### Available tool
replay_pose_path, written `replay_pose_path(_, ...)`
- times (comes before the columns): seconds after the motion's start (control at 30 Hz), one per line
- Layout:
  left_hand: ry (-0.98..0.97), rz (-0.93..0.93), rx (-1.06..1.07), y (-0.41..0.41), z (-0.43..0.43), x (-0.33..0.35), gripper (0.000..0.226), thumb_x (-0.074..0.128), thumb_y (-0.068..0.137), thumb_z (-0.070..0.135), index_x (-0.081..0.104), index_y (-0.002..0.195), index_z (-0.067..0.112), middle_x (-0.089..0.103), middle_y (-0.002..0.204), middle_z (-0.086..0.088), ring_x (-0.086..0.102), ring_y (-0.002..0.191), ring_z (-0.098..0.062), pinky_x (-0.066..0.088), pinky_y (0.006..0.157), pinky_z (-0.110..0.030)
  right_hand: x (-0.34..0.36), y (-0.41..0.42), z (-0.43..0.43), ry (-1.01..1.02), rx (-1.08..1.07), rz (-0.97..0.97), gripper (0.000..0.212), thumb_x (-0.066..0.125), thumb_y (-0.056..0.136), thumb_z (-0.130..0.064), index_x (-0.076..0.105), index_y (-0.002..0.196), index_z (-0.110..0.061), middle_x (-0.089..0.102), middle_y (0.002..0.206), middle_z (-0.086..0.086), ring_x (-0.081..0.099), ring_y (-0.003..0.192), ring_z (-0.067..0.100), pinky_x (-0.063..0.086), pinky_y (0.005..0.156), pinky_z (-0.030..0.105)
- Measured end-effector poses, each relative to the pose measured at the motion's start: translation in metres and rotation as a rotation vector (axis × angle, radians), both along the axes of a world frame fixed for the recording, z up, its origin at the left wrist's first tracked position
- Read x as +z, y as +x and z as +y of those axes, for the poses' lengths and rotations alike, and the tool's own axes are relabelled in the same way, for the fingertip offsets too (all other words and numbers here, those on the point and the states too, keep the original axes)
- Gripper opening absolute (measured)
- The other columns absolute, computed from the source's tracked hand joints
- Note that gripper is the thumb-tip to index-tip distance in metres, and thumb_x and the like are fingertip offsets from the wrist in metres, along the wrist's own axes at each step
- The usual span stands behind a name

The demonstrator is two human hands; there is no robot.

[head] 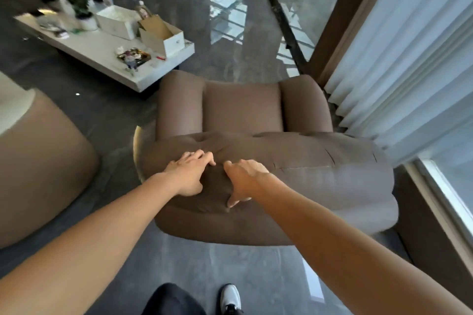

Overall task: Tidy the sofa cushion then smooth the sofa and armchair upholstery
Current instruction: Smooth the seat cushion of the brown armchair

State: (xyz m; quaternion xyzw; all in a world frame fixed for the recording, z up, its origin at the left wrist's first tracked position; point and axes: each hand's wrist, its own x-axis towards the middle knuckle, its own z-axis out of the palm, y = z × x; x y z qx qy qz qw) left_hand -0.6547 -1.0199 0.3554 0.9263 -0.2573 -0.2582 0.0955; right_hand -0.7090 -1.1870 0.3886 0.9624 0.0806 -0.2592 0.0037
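Observation:
A brown upholstered armchair (320, 169) stands in front of me, seen from behind its padded backrest, with its seat and two armrests beyond. My left hand (190, 171) lies flat on the top of the backrest, fingers spread and pointing away. My right hand (245, 179) rests palm-down right beside it, thumb stretched toward me over a dent in the fabric. Neither hand holds anything. The end of a tan sofa (38, 161) shows at the left edge.
A low white coffee table (102, 51) with boxes, a plant and small clutter stands beyond the armchair on the left. White curtains (409, 59) and a window frame run along the right. The floor is glossy grey tile; my shoe (230, 298) is below.

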Motion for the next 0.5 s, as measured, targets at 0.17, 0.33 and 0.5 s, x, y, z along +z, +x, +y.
replay_pose_path(0.17, -0.003, -0.117, 0.044, 0.035, 0.048, -0.006, 0.057, 0.059, 0.067, 0.003, 0.034, 0.108, 0.033, 0.040, 0.121, 0.004, 0.037, 0.123, -0.024, 0.042, 0.088, -0.048, -0.013, 0.031, 0.060, 0.120, -0.067, -0.109, 0.071, 0.084, 0.062, -0.054, 0.049, 0.109, -0.014, 0.068, 0.099, 0.009, 0.066, 0.093, 0.034, 0.044, 0.063, 0.038)
replay_pose_path(0.33, -0.023, -0.178, 0.004, 0.096, 0.103, -0.007, 0.056, 0.058, 0.063, 0.000, 0.031, 0.099, 0.033, 0.039, 0.110, 0.005, 0.041, 0.112, -0.025, 0.042, 0.081, -0.046, -0.021, 0.076, 0.124, 0.230, -0.172, -0.192, 0.067, 0.083, 0.062, -0.055, 0.047, 0.102, -0.014, 0.068, 0.094, 0.010, 0.065, 0.089, 0.036, 0.042, 0.062, 0.038)
replay_pose_path(0.5, -0.034, -0.104, -0.009, 0.157, 0.149, 0.000, 0.053, 0.057, 0.067, 0.000, 0.030, 0.102, 0.030, 0.041, 0.114, 0.001, 0.042, 0.109, -0.027, 0.043, 0.079, -0.047, -0.017, 0.120, 0.179, 0.308, -0.251, -0.270, 0.058, 0.077, 0.073, -0.051, 0.047, 0.107, -0.016, 0.065, 0.098, 0.010, 0.064, 0.085, 0.036, 0.044, 0.062, 0.037)
